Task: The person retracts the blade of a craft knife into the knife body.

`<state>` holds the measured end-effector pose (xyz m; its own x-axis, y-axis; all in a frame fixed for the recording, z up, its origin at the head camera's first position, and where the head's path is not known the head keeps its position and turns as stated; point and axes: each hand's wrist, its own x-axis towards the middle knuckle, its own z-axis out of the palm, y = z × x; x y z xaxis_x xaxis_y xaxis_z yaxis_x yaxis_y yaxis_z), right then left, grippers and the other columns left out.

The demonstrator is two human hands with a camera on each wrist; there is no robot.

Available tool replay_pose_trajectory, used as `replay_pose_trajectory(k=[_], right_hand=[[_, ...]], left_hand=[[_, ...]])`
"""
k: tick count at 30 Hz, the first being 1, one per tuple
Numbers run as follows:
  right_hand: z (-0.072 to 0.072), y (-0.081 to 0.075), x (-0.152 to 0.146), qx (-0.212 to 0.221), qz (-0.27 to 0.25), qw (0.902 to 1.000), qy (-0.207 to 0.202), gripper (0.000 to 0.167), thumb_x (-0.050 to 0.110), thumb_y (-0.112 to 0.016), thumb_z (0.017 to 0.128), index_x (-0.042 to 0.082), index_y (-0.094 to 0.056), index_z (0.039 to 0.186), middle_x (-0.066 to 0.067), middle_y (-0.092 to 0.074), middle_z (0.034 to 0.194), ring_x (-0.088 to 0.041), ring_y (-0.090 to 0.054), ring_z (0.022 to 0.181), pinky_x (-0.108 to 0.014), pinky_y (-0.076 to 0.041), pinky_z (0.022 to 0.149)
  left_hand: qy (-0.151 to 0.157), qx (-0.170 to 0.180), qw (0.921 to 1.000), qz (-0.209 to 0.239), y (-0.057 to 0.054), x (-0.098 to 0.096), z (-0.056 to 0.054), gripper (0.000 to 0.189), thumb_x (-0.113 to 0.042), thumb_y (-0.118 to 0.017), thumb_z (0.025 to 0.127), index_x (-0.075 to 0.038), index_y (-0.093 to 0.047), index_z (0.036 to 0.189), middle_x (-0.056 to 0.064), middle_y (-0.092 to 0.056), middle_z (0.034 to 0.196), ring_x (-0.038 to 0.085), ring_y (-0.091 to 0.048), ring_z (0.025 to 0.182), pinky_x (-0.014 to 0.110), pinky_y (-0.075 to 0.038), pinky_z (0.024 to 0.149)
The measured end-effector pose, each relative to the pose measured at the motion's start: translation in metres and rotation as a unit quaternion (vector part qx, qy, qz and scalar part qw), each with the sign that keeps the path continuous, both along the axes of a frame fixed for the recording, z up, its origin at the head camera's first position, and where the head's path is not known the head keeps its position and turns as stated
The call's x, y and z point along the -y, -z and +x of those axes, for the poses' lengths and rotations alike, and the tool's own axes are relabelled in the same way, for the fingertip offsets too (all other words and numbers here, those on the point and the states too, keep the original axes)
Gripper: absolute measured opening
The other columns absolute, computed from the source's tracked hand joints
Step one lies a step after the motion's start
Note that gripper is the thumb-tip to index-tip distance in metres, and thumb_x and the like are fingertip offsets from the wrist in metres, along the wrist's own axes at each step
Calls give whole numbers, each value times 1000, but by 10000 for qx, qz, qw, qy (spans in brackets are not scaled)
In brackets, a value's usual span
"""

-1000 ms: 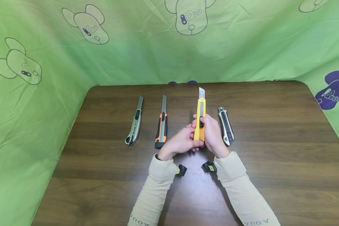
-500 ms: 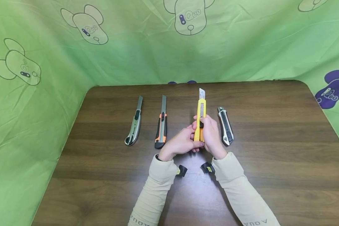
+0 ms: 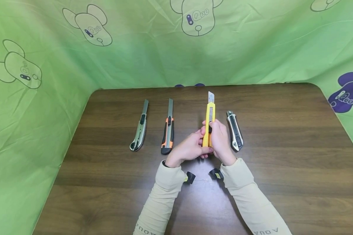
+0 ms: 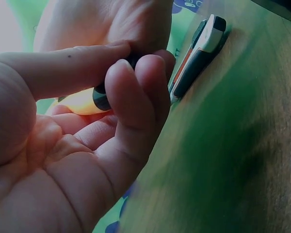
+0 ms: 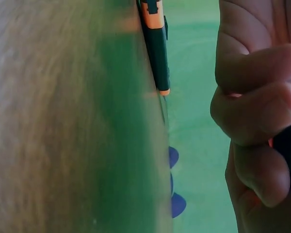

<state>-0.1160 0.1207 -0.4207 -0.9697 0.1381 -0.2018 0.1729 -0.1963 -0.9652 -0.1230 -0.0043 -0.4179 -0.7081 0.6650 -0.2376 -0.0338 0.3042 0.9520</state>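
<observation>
Compared with a second ago, we find little moved: the yellow knife [image 3: 210,112] sits slightly farther right in the frame, and the right sleeve [image 3: 238,176] has shifted a touch to the left. The other three knives lie where they lay.

We see the yellow knife just right of centre, blade [image 3: 211,97] pointing to the top of the frame and extended from the handle, with a slanted tip. The body is bright yellow, with a slot along it and a black slider [image 3: 210,130] under the right thumb. The right hand [image 3: 219,140] grasps the handle from the right, fingers curled behind it. The left hand [image 3: 189,147] pinches its lower end between thumb and fingers; in the left wrist view we see a dark end piece there.

The table [image 3: 282,156] has its back edge along the green cloth [image 3: 141,58], just above the blade tip, with rounded corners at upper left and upper right. The white-and-black knife [image 3: 235,132] lies just right of the right hand, a narrow gap between. The orange-and-black knife [image 3: 167,140] is near the left hand, and the silver knife [image 3: 139,133] lies farther left. Wood stretches widely toward the lower right.
</observation>
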Motion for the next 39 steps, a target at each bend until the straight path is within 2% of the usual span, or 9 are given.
replay_pose_trajectory(k=[3,5,11,14,19,23,29,34,39], right_hand=[[-1,-1,-1,114,78,9999,12,26,11,-30,95,-1,-53,100,2,-56,62,-16,-58,53,-29,-53,55],[-1,-3,-2,262,-47,9996,-45,25,11,-30,94,0,-52,98,2,-56,61,-16,-58,53,-29,-54,55],[-4,-7,-5,604,-580,9963,-194,21,11,-30,90,4,-49,93,2,-53,58,-16,-55,50,-31,-52,53],[-4,-8,-4,583,-625,9963,-132,19,10,-30,88,5,-49,90,2,-52,56,-15,-54,53,-29,-50,56],[-4,-6,-3,481,-601,9970,-52,18,8,-31,88,5,-49,88,2,-52,56,-14,-54,56,-26,-49,62],[-4,-5,-3,390,-581,9975,-76,18,7,-31,88,5,-49,87,2,-51,55,-14,-55,58,-26,-49,64],[-4,-4,-4,329,-516,9981,-98,17,7,-32,87,4,-49,85,2,-50,55,-15,-54,58,-26,-49,65],[-4,-2,-4,352,-357,9987,-122,17,4,-33,84,4,-49,89,3,-51,56,-14,-54,58,-24,-48,63],[-4,0,-4,273,-238,9992,-190,20,1,-32,83,3,-48,94,2,-51,59,-13,-54,63,-24,-47,67]], left_hand=[[3,58,10000,11,0,-1,1,37,0,-68,86,3,-50,119,19,-64,75,14,-58,54,30,-54,56],[7,103,9999,15,0,-1,1,37,0,-68,86,3,-50,118,21,-65,77,14,-58,54,32,-55,57],[42,118,9999,-49,1,-2,2,47,1,-68,85,1,-45,126,16,-65,76,13,-59,53,36,-57,59],[77,67,9999,-109,1,-2,2,46,2,-68,85,2,-44,125,15,-64,75,13,-59,53,33,-56,57],[97,104,9998,-123,2,-2,2,33,3,-67,86,4,-47,113,20,-65,75,14,-58,53,29,-54,54],[69,199,9997,-106,2,-3,3,29,4,-66,86,3,-48,108,21,-65,76,15,-59,53,30,-55,55],[78,234,9996,-134,1,-4,3,26,4,-66,87,2,-48,106,16,-64,74,14,-58,53,35,-56,57],[49,249,9996,-145,2,-4,3,25,3,-65,87,3,-50,107,19,-66,77,14,-58,53,31,-54,54],[46,208,9996,-176,3,-3,1,23,4,-65,87,3,-50,106,25,-68,82,16,-58,54,31,-54,54]])
